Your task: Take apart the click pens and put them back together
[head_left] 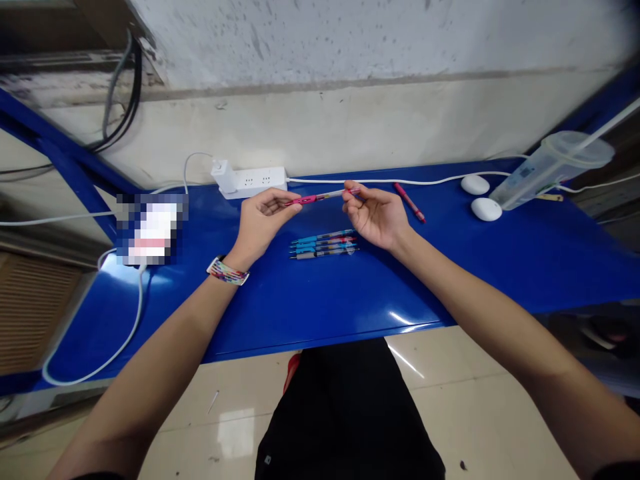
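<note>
Between my two hands, above the blue table, is a pink pen with a clear barrel, held roughly level. My left hand pinches its pink grip end with thumb and fingers. The fingers of my right hand close on its other end. Below the hands, several pens with blue or grey grips lie side by side on the table. Another pink pen rests just beyond my right hand, slanting toward the wall.
A white power strip with a plugged-in charger sits at the wall. To the left stands a blurred-out, lit phone on a cable. At the right, a clear plastic cup leans beside two white rounded objects. The table's front edge is near my body.
</note>
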Demonstrator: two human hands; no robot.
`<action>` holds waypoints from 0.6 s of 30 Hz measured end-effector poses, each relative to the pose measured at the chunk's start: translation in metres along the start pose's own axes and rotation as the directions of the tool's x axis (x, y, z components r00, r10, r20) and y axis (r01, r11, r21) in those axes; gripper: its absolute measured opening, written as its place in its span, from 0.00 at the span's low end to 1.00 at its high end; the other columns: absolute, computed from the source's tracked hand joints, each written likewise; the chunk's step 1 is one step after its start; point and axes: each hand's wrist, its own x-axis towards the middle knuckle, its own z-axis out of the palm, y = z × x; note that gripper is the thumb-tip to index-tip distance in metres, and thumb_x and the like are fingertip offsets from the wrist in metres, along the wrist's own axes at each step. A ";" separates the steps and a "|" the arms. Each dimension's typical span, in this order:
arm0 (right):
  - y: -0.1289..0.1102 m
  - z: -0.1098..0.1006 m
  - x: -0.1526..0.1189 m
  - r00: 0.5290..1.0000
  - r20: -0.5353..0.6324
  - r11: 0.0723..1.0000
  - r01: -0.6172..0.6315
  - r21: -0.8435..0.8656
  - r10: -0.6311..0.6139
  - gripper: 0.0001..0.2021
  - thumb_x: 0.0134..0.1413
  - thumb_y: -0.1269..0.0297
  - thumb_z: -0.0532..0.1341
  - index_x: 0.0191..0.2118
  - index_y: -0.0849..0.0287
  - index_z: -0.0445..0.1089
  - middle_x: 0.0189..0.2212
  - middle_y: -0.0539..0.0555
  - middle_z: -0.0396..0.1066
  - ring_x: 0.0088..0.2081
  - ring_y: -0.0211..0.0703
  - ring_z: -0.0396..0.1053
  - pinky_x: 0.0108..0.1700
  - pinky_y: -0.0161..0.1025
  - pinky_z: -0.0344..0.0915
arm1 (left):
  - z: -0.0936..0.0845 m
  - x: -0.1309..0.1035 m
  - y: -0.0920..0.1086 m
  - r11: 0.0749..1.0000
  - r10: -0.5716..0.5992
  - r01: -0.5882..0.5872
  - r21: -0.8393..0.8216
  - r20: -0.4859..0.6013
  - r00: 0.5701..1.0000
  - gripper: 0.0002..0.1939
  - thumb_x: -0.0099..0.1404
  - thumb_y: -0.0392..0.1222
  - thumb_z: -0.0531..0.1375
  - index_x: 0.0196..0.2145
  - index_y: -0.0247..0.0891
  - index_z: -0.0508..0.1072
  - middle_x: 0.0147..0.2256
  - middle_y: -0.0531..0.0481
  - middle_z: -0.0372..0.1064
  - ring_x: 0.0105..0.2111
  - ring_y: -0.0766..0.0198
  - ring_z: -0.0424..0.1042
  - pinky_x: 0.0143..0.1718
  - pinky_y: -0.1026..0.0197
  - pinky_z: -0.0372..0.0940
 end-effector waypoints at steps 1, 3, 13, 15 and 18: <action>0.000 0.000 0.000 1.000 -0.002 1.000 0.006 -0.002 -0.006 0.14 0.69 0.69 0.58 0.55 0.59 0.77 0.39 0.54 0.86 0.41 0.42 0.85 0.47 0.37 0.85 | 0.000 0.000 0.000 1.000 0.000 0.000 -0.005 -0.001 1.000 0.12 0.60 0.42 0.79 0.42 0.42 0.88 0.41 0.47 0.87 0.43 0.56 0.86 0.51 0.53 0.81; 0.000 0.002 -0.001 1.000 -0.016 1.000 0.013 -0.004 -0.013 0.16 0.70 0.68 0.57 0.56 0.59 0.77 0.41 0.55 0.86 0.43 0.42 0.85 0.48 0.38 0.85 | 0.001 0.000 0.000 1.000 -0.002 0.002 -0.009 -0.005 1.000 0.12 0.60 0.42 0.79 0.42 0.42 0.88 0.41 0.47 0.87 0.43 0.57 0.86 0.51 0.53 0.81; 0.005 0.004 -0.002 0.996 -0.047 0.993 0.077 -0.091 -0.082 0.09 0.67 0.64 0.63 0.48 0.59 0.78 0.39 0.57 0.85 0.41 0.44 0.84 0.45 0.38 0.85 | 0.000 0.000 -0.002 1.000 -0.014 0.015 0.018 -0.021 1.000 0.13 0.61 0.44 0.79 0.43 0.42 0.88 0.42 0.47 0.87 0.44 0.56 0.86 0.53 0.51 0.81; 0.005 0.004 -0.002 0.994 -0.045 0.990 0.089 -0.112 -0.095 0.11 0.67 0.63 0.63 0.49 0.60 0.78 0.40 0.57 0.85 0.42 0.45 0.85 0.44 0.39 0.86 | 0.000 0.000 -0.002 1.000 -0.020 0.020 0.022 -0.021 1.000 0.13 0.61 0.44 0.79 0.43 0.42 0.88 0.42 0.47 0.87 0.43 0.56 0.86 0.52 0.52 0.81; 0.005 0.005 -0.003 0.995 -0.028 0.992 0.094 -0.081 -0.096 0.13 0.68 0.63 0.61 0.52 0.60 0.79 0.40 0.57 0.86 0.43 0.43 0.85 0.45 0.38 0.85 | 0.000 0.000 -0.001 1.000 -0.015 0.015 0.010 -0.012 1.000 0.13 0.61 0.44 0.79 0.44 0.42 0.89 0.41 0.47 0.87 0.43 0.56 0.86 0.52 0.52 0.81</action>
